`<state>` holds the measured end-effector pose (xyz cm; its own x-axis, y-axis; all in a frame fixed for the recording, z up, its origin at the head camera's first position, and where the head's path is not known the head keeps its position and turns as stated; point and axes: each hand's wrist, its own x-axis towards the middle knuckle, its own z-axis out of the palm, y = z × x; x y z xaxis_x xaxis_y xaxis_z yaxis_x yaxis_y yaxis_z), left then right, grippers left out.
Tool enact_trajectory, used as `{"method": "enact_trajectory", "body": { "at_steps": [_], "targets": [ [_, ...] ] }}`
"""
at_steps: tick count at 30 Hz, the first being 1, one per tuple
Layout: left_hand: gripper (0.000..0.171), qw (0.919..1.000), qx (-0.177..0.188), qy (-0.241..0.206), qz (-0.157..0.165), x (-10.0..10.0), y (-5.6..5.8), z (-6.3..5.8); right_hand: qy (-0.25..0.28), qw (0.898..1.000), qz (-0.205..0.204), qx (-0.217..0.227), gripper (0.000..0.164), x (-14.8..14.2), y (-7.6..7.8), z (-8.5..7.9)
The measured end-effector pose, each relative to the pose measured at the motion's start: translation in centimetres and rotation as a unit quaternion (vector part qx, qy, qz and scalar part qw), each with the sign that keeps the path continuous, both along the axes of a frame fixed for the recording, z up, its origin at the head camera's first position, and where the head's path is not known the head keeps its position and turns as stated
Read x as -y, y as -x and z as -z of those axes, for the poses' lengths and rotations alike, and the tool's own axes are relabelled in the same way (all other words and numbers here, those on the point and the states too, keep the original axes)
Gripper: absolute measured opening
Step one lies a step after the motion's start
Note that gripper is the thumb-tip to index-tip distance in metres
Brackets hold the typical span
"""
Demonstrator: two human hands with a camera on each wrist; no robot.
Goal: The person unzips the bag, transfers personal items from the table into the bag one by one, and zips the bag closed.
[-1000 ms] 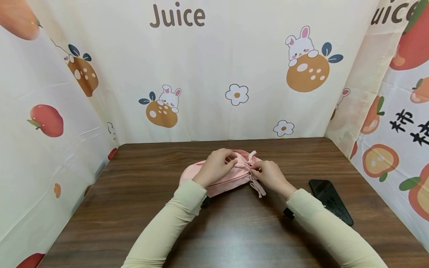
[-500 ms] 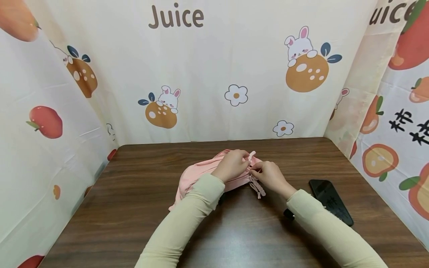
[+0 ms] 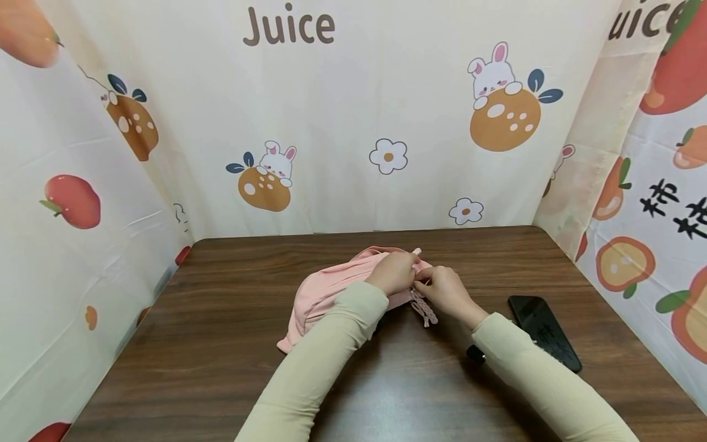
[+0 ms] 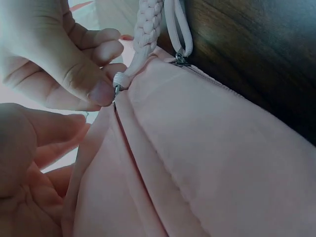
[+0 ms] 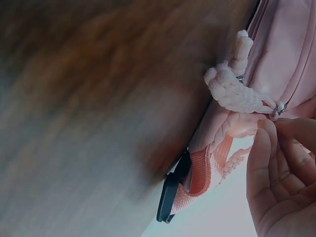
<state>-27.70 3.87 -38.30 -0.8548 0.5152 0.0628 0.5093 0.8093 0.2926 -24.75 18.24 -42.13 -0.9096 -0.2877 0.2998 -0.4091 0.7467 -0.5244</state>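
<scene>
A pink waist bag (image 3: 337, 285) with zippers and braided cord pulls (image 3: 424, 312) lies on the table. At its right end, my right hand (image 3: 446, 294) pinches a zipper pull (image 4: 117, 90) between thumb and finger. Over the bag's top, my left hand (image 3: 393, 272) reaches the same end, beside the right fingers. In the left wrist view the left hand (image 4: 27, 158) has bent fingers at the bag's edge, just below the pull; whether they grip fabric is unclear. A second braided cord (image 5: 237, 94) dangles near the right hand (image 5: 289, 177) in the right wrist view.
A black phone (image 3: 544, 331) lies on the brown wooden table (image 3: 221, 362), beside the right sleeve. Below the bag's end, a black buckle (image 5: 173, 192) hangs on a ribbed pink strap (image 5: 200, 173). Printed curtains (image 3: 331, 110) border the table at the back and sides.
My left hand has moved right along the bag to the zipper end, meeting the right hand. More of the bag's left end now shows. The right hand has stayed on the pull.
</scene>
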Motion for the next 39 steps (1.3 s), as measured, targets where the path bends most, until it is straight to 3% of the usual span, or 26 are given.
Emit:
{"method": "enact_trajectory", "body": {
  "at_steps": [4,9,12,19,23,32,39],
  "targets": [
    [0.03,0.9995,-0.009,0.029,-0.003,-0.28,0.06,0.02,0.002,1.0,-0.001,0.0,0.008,-0.05,-0.03,-0.05],
    [0.014,0.9976,-0.014,0.068,-0.003,-0.51,0.07,0.11,0.002,1.0,0.0,0.002,0.008,-0.13,-0.02,0.01],
    [0.018,0.9973,-0.014,0.071,-0.012,-0.49,0.16,0.23,0.002,1.0,-0.001,0.005,0.008,-0.08,-0.02,0.01],
    [0.025,0.9998,-0.017,0.013,-0.001,-0.2,0.35,0.44,0.009,1.0,-0.003,0.012,0.009,-0.07,0.02,-0.02],
    [0.015,0.9994,-0.01,-0.033,-0.001,0.03,0.3,0.43,0.013,1.0,-0.002,0.012,0.009,-0.07,0.06,0.11],
    [0.003,0.9959,-0.008,-0.079,-0.044,0.07,-0.04,0.3,0.0,1.0,-0.002,-0.002,0.011,-0.05,0.08,0.18],
    [0.009,0.9929,-0.016,-0.102,-0.059,-0.05,-0.17,0.31,0.002,1.0,-0.002,0.003,0.012,-0.07,0.09,0.14]
  ]
}}
